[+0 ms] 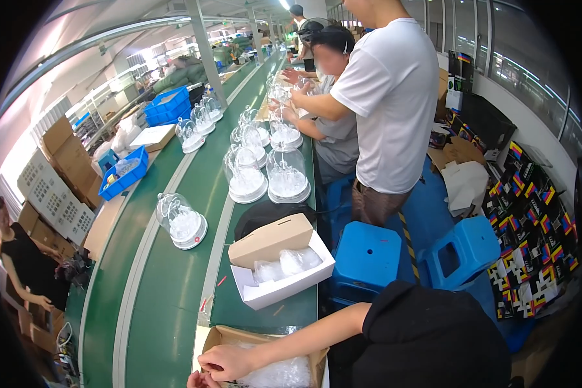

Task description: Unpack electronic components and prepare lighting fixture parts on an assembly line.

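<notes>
At the lower edge, my right hand [229, 363] is closed with its fingers curled, above the left end of an open cardboard box [229, 334]. My left hand [202, 380] meets its fingertips there, closed and partly cut off by the picture's edge. Whatever the two hands pinch is too small or hidden to make out. Clear bubble wrap [279, 374] fills the box beneath my right forearm. Just beyond stands a second open white carton [271, 296], lid raised, with wrapped clear items [297, 260] inside.
Several clear glass domes on white bases stand along the green bench, one dome [182, 223] apart from the others. Blue bins [124, 173] sit across the belt. Blue stools [366, 255] are at the right. Co-workers [394, 97] handle domes farther up; another person [32, 258] is at far left.
</notes>
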A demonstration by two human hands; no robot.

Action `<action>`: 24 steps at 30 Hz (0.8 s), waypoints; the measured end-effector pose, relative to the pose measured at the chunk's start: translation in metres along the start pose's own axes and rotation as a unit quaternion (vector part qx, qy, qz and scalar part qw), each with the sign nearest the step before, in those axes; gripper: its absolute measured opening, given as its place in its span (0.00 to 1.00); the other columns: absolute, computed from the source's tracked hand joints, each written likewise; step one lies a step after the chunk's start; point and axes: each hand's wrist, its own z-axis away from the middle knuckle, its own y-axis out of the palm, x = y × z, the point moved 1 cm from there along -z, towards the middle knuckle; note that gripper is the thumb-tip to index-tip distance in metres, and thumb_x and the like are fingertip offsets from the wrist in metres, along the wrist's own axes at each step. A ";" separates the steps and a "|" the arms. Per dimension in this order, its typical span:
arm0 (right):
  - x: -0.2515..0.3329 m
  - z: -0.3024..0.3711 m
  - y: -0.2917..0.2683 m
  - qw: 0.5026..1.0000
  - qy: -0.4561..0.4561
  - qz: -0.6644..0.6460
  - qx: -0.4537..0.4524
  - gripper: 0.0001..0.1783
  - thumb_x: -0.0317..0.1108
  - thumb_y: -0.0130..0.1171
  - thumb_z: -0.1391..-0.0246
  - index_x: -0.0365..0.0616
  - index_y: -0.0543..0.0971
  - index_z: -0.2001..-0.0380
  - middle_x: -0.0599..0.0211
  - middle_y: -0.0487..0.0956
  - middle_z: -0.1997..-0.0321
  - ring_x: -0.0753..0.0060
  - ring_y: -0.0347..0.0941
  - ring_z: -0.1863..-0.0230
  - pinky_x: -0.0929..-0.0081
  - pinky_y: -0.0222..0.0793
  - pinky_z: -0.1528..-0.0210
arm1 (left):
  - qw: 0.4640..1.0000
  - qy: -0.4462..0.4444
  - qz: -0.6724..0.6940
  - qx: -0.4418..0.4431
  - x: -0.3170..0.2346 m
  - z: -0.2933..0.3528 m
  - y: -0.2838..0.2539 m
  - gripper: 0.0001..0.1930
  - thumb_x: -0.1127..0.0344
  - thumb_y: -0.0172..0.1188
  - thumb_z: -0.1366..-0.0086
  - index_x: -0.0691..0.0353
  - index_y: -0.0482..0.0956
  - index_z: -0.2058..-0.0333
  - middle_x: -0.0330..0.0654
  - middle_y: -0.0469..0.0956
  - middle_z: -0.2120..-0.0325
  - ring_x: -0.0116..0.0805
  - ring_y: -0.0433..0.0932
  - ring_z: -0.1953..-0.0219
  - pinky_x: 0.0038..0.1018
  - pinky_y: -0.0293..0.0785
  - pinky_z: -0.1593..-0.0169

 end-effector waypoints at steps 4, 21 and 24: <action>-0.003 -0.001 -0.001 1.000 0.004 -0.023 0.006 0.09 0.29 0.53 0.57 0.40 0.63 0.81 0.62 0.67 0.84 0.64 0.65 0.81 0.68 0.58 0.78 | 0.998 0.024 -0.051 0.017 -0.004 -0.002 -0.003 0.14 0.71 0.61 0.39 0.66 0.72 0.55 0.46 0.74 0.62 0.33 0.73 0.63 0.22 0.72 0.62; 0.015 -0.002 -0.014 0.991 -0.027 -0.127 -0.016 0.08 0.24 0.46 0.51 0.41 0.61 0.79 0.69 0.69 0.81 0.82 0.72 0.81 0.83 0.62 0.79 | 0.987 -0.043 0.008 0.158 0.007 -0.003 -0.002 0.25 0.68 0.59 0.36 0.68 0.62 0.44 0.53 0.70 0.50 0.39 0.73 0.50 0.28 0.72 0.49; 0.006 -0.002 -0.008 0.986 -0.027 -0.154 -0.051 0.07 0.25 0.50 0.54 0.40 0.62 0.78 0.71 0.65 0.82 0.81 0.60 0.81 0.80 0.56 0.79 | 0.984 -0.014 0.023 0.175 0.037 -0.007 -0.004 0.25 0.66 0.59 0.37 0.67 0.62 0.44 0.51 0.72 0.52 0.38 0.74 0.52 0.25 0.73 0.51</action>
